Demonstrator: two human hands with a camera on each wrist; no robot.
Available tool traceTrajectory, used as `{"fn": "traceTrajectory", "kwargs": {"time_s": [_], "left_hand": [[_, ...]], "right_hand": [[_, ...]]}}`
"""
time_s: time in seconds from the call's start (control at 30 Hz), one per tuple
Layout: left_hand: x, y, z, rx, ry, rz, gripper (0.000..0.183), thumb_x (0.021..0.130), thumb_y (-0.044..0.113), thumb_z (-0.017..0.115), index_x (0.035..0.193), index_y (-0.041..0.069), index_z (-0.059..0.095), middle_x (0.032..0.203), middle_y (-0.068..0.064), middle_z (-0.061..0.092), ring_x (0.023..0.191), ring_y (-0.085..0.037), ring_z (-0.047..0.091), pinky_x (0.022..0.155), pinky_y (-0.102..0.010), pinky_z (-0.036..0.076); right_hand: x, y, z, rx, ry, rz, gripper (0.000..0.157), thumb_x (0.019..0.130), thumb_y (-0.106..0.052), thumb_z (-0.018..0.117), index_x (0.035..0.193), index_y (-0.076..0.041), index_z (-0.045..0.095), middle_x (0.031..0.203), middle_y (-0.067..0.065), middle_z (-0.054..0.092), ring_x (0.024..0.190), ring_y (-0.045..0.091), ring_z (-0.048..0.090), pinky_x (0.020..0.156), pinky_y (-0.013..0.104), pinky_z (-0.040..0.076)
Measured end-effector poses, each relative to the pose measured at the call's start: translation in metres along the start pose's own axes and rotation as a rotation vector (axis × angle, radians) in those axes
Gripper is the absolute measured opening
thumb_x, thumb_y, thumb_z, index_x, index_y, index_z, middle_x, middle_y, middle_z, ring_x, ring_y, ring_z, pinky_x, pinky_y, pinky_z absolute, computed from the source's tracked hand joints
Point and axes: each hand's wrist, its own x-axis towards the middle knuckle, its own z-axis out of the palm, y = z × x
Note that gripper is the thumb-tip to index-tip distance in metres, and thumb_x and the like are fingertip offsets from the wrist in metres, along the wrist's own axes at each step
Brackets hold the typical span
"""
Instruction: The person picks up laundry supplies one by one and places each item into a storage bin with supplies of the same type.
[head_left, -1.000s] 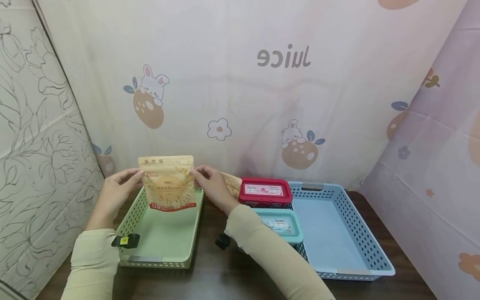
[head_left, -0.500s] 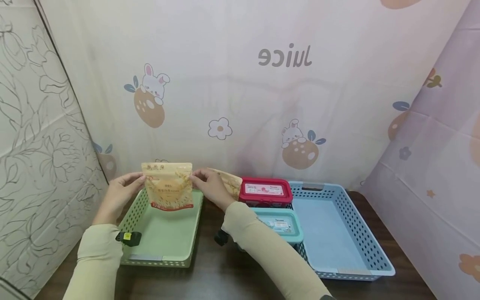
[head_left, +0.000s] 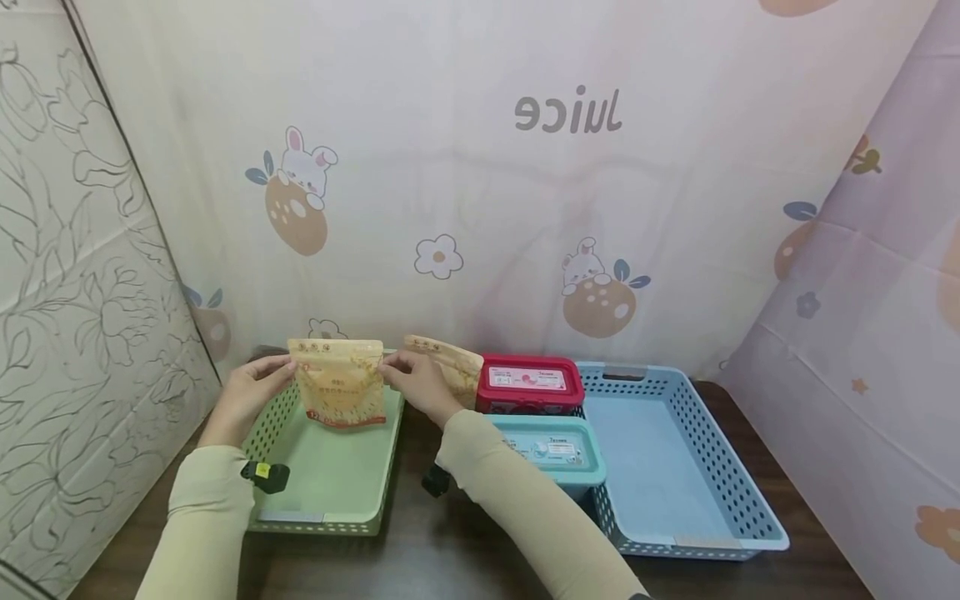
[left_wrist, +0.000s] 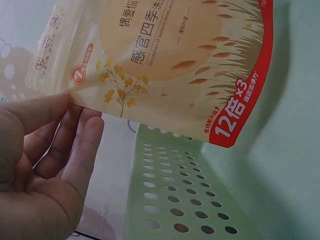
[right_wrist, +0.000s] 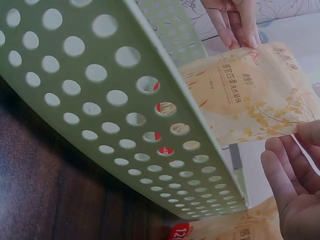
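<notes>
Upright between my hands is a cream laundry pod pouch with a red lower band. My left hand pinches one side edge near its top; in the left wrist view the thumb and fingers meet at that edge. On the opposite edge, my right hand pinches it too, as the right wrist view shows with the pouch behind the basket wall. The pouch's bottom reaches down inside the green perforated basket, over its rear part. Behind my right hand stands a second matching pouch, partly hidden.
A red lidded box and a teal lidded box sit between the baskets, against the left side of a blue perforated basket. Dark wooden tabletop shows in front. A printed curtain hangs close behind.
Both hands have lowered the pouch toward the green basket, moving slightly down. More of the second pouch shows beside the right hand. The boxes and baskets stay in place.
</notes>
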Motion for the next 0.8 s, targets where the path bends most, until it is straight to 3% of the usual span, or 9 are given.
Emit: {"fn": "traceTrajectory", "kwargs": {"time_s": [0.1, 0.2, 0.37, 0.8], "left_hand": [[0.001, -0.002, 0.001, -0.013, -0.008, -0.008, 0.066, 0.104, 0.040, 0.054, 0.148, -0.007, 0.040, 0.148, -0.028, 0.043, 0.131, -0.032, 0.051, 0.110, -0.045, 0.040], [0.001, -0.004, 0.002, -0.024, -0.012, -0.014, 0.067, 0.104, 0.040, 0.054, 0.148, -0.008, 0.039, 0.149, -0.029, 0.041, 0.136, -0.040, 0.043, 0.111, -0.049, 0.038], [0.002, -0.008, 0.002, -0.030, -0.006, -0.017, 0.065, 0.104, 0.039, 0.053, 0.148, -0.007, 0.039, 0.149, -0.028, 0.041, 0.136, -0.040, 0.043, 0.111, -0.050, 0.037], [0.009, -0.017, 0.004, -0.051, 0.011, -0.054, 0.063, 0.104, 0.038, 0.053, 0.150, -0.004, 0.039, 0.151, -0.025, 0.040, 0.138, -0.037, 0.042, 0.111, -0.045, 0.039]], "right_hand": [[0.001, 0.004, 0.002, 0.000, -0.002, 0.010, 0.016, 0.100, -0.027, 0.064, 0.105, -0.016, 0.074, 0.096, -0.003, 0.069, 0.087, 0.014, 0.065, 0.076, 0.028, 0.056], [0.001, 0.005, 0.004, -0.003, 0.000, 0.010, 0.016, 0.101, -0.027, 0.064, 0.105, -0.015, 0.073, 0.095, -0.003, 0.068, 0.087, 0.014, 0.065, 0.076, 0.028, 0.056], [0.002, 0.004, 0.007, 0.000, -0.008, 0.017, 0.016, 0.101, -0.025, 0.063, 0.106, -0.013, 0.073, 0.096, -0.001, 0.069, 0.091, 0.019, 0.067, 0.077, 0.027, 0.056], [-0.001, 0.003, 0.010, -0.065, 0.014, 0.009, 0.016, 0.101, -0.026, 0.064, 0.104, -0.014, 0.073, 0.092, -0.004, 0.066, 0.082, 0.009, 0.061, 0.070, 0.026, 0.052]]}}
